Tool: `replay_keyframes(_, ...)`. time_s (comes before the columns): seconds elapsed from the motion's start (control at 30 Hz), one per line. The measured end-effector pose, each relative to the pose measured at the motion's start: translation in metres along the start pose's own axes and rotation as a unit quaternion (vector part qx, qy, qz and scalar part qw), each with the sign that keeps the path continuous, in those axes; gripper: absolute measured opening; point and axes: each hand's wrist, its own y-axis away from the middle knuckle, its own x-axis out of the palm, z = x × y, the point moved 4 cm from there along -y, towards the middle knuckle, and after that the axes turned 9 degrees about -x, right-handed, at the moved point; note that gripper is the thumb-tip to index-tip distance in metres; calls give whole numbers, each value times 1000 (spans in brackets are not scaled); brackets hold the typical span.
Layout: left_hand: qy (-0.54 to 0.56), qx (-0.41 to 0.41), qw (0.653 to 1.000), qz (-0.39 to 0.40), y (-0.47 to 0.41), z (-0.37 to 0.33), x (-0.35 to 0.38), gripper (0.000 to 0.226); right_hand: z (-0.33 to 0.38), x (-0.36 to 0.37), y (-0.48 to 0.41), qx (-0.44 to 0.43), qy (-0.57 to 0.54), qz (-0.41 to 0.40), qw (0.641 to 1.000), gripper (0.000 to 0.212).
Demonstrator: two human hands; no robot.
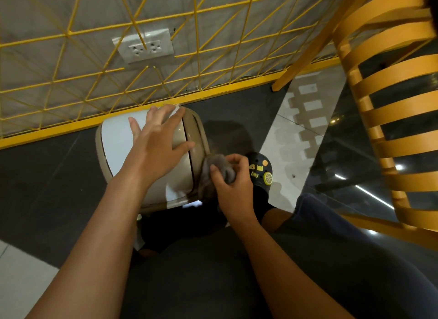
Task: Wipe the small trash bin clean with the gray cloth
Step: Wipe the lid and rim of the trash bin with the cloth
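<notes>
The small trash bin point(117, 143) is white with a beige rim and lid edge, and it lies on its side on the dark floor beside the yellow rail. My left hand point(159, 140) rests flat on its upper side with fingers spread, steadying it. My right hand point(233, 183) is closed on the crumpled gray cloth point(214, 169), which presses against the beige rim at the bin's right end. The bin's lower part is hidden behind my left forearm.
A yellow wire grid fence point(166, 57) with a wall socket point(145, 47) behind it stands just beyond the bin. An orange slatted chair point(391, 105) rises at the right. My black clog point(262, 170) sits right of the cloth. Glossy dark floor lies to the left.
</notes>
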Motion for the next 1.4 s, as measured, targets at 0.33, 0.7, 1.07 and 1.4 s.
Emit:
replay_keyframes(0.33,-46,37,998,35,5,-15,9,83,-21,-2,-19,52,149,44,987,24)
replay_keyframes(0.7,-49,44,997,31,4,-16,8,83,11,9,-91,4,270,118,956,20)
replay_keyframes(1.07,-38,39,998,31,4,-17,7,82,17,15,-112,-19,298,126,946,17)
replay_keyframes(1.4,-34,55,995,81,4,-12,4,83,-24,4,-66,175,86,129,972,21)
